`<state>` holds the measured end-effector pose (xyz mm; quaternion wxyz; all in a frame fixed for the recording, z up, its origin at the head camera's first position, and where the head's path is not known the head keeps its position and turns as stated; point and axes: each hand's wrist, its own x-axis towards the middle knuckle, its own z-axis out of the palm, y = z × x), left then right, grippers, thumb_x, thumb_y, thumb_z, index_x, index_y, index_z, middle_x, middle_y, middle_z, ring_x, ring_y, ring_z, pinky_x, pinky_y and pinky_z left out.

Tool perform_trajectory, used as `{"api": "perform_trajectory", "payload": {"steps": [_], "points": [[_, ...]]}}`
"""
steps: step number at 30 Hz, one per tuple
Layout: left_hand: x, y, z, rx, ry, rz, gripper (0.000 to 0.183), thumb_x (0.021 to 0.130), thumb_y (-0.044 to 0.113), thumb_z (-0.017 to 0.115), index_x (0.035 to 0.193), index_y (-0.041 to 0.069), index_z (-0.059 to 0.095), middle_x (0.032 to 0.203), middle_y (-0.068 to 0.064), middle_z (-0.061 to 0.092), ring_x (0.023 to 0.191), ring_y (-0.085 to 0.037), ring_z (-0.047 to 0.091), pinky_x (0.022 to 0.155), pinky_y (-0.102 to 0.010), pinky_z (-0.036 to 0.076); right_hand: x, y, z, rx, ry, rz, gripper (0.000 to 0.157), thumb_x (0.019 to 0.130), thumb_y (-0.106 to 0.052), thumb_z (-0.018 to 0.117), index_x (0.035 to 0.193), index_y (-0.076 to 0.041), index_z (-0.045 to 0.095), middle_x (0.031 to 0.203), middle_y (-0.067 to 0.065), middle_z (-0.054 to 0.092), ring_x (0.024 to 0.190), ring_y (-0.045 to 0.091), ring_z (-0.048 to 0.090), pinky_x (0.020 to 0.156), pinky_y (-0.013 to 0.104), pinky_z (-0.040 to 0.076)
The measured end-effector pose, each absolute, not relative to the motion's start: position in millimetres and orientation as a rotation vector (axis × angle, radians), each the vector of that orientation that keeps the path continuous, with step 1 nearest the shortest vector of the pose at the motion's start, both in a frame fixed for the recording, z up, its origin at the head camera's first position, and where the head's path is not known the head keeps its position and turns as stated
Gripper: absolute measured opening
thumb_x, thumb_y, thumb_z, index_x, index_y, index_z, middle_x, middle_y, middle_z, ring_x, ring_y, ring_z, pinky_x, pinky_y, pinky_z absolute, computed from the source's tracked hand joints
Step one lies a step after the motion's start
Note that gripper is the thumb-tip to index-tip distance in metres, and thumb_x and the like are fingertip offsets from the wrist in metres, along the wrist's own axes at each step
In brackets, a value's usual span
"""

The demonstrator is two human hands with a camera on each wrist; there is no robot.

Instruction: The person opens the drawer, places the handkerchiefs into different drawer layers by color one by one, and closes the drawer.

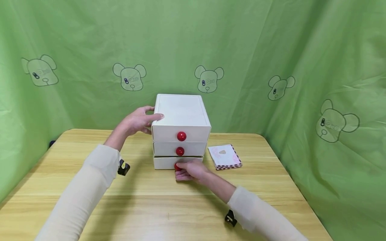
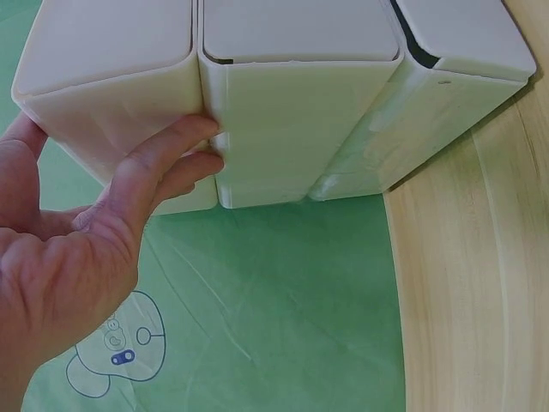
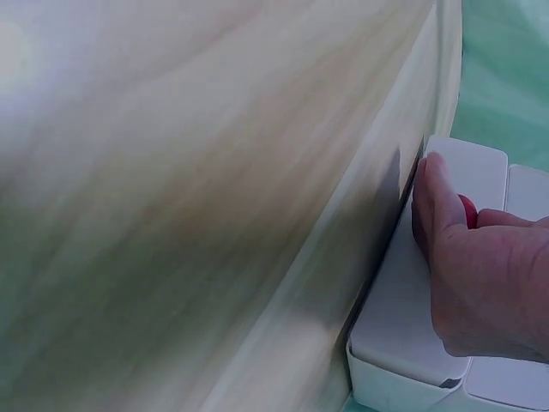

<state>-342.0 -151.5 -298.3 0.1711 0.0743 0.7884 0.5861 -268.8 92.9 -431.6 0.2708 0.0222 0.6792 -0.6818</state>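
Note:
A white three-drawer cabinet [image 1: 182, 108] with round red knobs stands on the table. My left hand [image 1: 138, 120] is at its upper left edge, thumb on the top and the other fingers against the side. In the left wrist view those fingertips press near the seam between the top and middle units. Low at the front, my right hand [image 1: 194, 170] pinches the red knob [image 1: 177, 167] of the bottom drawer [image 1: 163, 163]. A thin dark gap runs above that drawer's front. The right wrist view shows the knob mostly covered by fingers.
A folded cloth [image 1: 223, 154] with a checked border lies on the wooden table [image 1: 150, 211], just right of the cabinet. Green curtains [image 1: 241, 36] printed with bear heads hang behind and along both sides. Black wrist straps show below both sleeves.

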Motion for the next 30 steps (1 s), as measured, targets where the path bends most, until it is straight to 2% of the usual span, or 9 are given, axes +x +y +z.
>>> {"api": "perform_trajectory", "payload": {"steps": [3, 14, 21, 30], "points": [[-341.6, -151.9, -298.6, 0.217, 2.245, 1.662, 0.09, 0.089, 0.037, 0.066, 0.153, 0.009, 0.009, 0.131, -0.022, 0.05, 0.115, -0.04, 0.055, 0.081, -0.041, 0.058, -264.5, 94.1, -431.9, 0.05, 1.829, -1.815, 0.035, 0.094, -0.01, 0.057, 0.123, 0.009, 0.055, 0.106, 0.032, 0.062, 0.087, 0.035, 0.069, 0.085, 0.041, 0.056], [-340.3, -151.2, -297.9, 0.222, 2.242, 1.662, 0.089, 0.089, 0.037, 0.066, 0.153, 0.009, 0.009, 0.131, -0.022, 0.05, 0.114, -0.04, 0.055, 0.081, -0.041, 0.058, -242.0, 99.4, -430.5, 0.02, 1.866, -1.758, 0.032, 0.094, -0.016, 0.059, 0.117, 0.007, 0.06, 0.102, 0.028, 0.065, 0.086, 0.033, 0.069, 0.082, 0.041, 0.058], [-339.9, -151.7, -295.4, 0.217, 2.241, 1.66, 0.09, 0.089, 0.037, 0.065, 0.153, 0.01, 0.008, 0.133, -0.022, 0.049, 0.116, -0.04, 0.054, 0.084, -0.042, 0.057, -223.9, 101.3, -427.6, -0.006, 1.865, -1.746, 0.037, 0.094, -0.018, 0.06, 0.122, 0.006, 0.057, 0.103, 0.027, 0.065, 0.088, 0.034, 0.068, 0.081, 0.042, 0.058], [-340.1, -150.9, -297.3, 0.212, 2.227, 1.669, 0.089, 0.09, 0.036, 0.065, 0.153, 0.01, 0.009, 0.13, -0.022, 0.05, 0.113, -0.039, 0.056, 0.082, -0.041, 0.058, -209.9, 105.5, -428.1, 0.022, 1.86, -1.777, 0.033, 0.094, -0.015, 0.059, 0.115, 0.01, 0.06, 0.1, 0.028, 0.065, 0.083, 0.032, 0.069, 0.079, 0.041, 0.059]]}}
